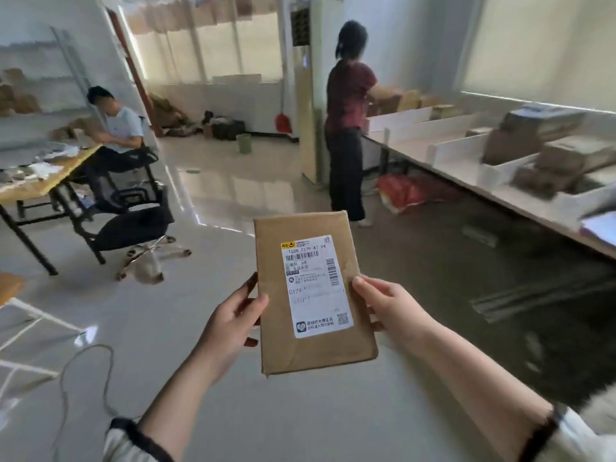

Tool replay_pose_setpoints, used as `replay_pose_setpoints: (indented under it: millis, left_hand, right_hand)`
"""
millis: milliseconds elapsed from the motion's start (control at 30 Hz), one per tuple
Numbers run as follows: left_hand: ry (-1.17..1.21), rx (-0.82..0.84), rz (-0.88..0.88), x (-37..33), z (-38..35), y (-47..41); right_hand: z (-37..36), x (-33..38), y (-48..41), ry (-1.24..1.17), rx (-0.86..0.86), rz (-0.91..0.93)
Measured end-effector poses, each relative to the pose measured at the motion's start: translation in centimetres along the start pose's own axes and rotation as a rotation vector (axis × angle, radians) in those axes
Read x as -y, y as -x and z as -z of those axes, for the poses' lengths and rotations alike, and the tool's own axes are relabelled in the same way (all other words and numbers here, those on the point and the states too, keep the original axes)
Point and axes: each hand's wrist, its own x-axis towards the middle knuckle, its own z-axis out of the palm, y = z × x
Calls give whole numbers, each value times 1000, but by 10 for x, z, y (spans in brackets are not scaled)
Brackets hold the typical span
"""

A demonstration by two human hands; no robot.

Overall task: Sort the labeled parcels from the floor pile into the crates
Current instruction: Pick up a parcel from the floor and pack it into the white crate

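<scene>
A flat brown cardboard parcel (pixel 310 345) with a white shipping label (pixel 316 285) faces me at the centre of the view, held up above the floor. My left hand (pixel 230 328) grips its left edge, thumb on the front. My right hand (pixel 390 308) grips its right edge, thumb beside the label. White open crates (pixel 456 151) holding brown parcels (pixel 560 155) run along a long bench on the right.
A person in a dark red top (pixel 348 121) stands at the far end of the bench. Another person sits at a wooden table (pixel 43 178) on the left, with a black office chair (pixel 136 225) beside it. A red bag (pixel 403 191) lies under the bench. A cable (pixel 83 368) loops on the floor.
</scene>
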Motion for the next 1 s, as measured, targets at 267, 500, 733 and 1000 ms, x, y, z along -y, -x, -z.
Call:
replay_pose_setpoints:
  millis: [267, 500, 733, 1000]
  left_hand:
    - [12, 436, -77, -62, -274, -48]
    - [48, 735, -68, -83, -508, -12]
    - [-13, 1054, -35, -103, -665, 11]
    - [-148, 1155, 56, -86, -827, -13]
  right_hand:
    - [235, -51, 90, -102, -501, -58]
    - [395, -110, 199, -217, -879, -190]
    - [490, -165, 272, -379, -1104, -275]
    - [603, -229, 260, -558, -1206, -485]
